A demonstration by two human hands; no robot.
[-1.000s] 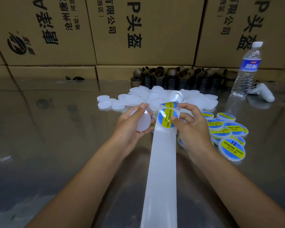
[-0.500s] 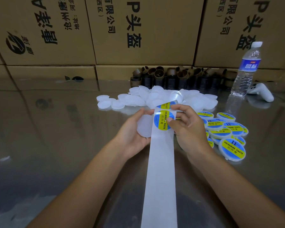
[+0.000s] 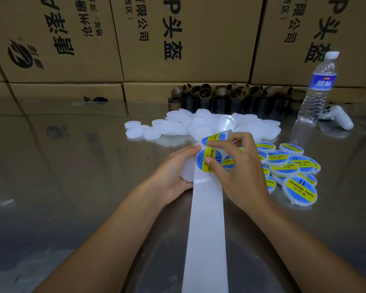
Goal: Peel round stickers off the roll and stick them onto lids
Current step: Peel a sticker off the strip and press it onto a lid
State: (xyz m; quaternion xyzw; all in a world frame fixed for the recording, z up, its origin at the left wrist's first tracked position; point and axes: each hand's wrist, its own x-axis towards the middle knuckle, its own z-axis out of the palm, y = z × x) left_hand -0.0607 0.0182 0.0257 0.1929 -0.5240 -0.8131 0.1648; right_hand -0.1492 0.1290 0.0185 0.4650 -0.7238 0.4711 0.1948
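Observation:
My left hand (image 3: pixel 173 174) holds a blank white lid (image 3: pixel 187 173), mostly hidden behind the white backing strip (image 3: pixel 206 229) that runs from the bottom edge up to my hands. My right hand (image 3: pixel 239 172) pinches a round blue-and-yellow sticker (image 3: pixel 208 159) on that strip with thumb and forefinger. A second sticker (image 3: pixel 215 138) sits just above it on the strip. Blank white lids (image 3: pixel 199 126) are heaped behind my hands. Several lids bearing stickers (image 3: pixel 292 168) lie to the right.
A water bottle (image 3: pixel 317 89) stands at the back right beside a white controller (image 3: pixel 338 118). Brown cardboard cores (image 3: pixel 226 98) line the back of the shiny table (image 3: pixel 72 166). Stacked cardboard boxes (image 3: pixel 178 39) form the wall behind.
Both hands have lowered toward the table. The lid moved behind the strip, and my right thumb and forefinger closed onto the sticker.

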